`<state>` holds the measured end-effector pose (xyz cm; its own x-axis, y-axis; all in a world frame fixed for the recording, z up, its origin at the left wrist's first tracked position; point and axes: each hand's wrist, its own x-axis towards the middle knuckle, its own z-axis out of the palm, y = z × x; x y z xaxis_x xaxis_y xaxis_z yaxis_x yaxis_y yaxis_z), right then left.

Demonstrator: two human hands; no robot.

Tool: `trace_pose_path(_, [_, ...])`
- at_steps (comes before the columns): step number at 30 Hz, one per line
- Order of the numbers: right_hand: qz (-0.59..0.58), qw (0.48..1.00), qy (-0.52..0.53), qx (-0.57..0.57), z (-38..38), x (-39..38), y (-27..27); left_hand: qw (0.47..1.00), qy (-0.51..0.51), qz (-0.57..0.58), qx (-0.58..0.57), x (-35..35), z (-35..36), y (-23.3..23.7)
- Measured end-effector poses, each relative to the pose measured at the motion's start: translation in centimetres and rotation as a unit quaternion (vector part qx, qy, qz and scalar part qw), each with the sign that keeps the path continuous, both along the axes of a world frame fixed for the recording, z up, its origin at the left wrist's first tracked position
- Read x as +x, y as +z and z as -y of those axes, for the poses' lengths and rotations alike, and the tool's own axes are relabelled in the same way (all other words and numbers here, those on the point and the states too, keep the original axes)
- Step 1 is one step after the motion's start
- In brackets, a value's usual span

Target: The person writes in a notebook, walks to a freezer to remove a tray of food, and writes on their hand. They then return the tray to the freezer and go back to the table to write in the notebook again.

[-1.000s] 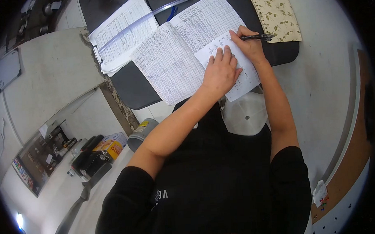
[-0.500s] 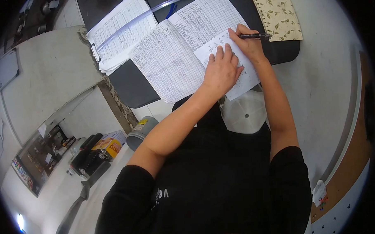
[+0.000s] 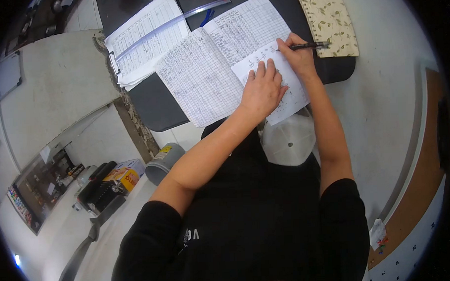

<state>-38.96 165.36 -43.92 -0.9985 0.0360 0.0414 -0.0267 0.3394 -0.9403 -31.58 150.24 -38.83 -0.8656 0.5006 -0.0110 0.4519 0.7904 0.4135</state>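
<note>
My right hand grips a black pen, its tip end by the upper right part of a loose white sheet with writing on it. My left hand lies flat on that sheet, fingers stretched out. Beneath the sheet is an open squared notebook, both pages covered in handwriting. The sheet covers the lower part of the notebook's right page and hangs past its near edge.
On the dark table are clipped papers under a clear ruler, and a leaf-patterned spiral notebook. A grey bucket stands below left. A pale faceted seat shows below the sheet.
The whole view has shifted slightly. Both hands stay at the sheet; my right hand still has the pen, which is tilted a little differently and looks blurred.
</note>
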Motion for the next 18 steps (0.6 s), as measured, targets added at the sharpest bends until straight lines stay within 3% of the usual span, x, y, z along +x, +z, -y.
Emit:
trace_pose_path(8, [0.027, 0.989, -0.048, -0.139, -0.7, -0.4, -1.0, 1.000, 0.002, -0.007, 0.003, 0.2, 0.1, 0.2])
trace_pose_path(14, [0.084, 0.967, -0.112, -0.214, -0.1, -0.2, 1.2, 1.000, 0.007, 0.000, 0.000, 0.9, 0.4, 0.0])
trace_pose_path(18, [0.054, 0.979, -0.105, -0.169, 0.6, 0.7, 1.1, 1.000, 0.011, 0.016, -0.018, 1.2, 0.4, 0.3])
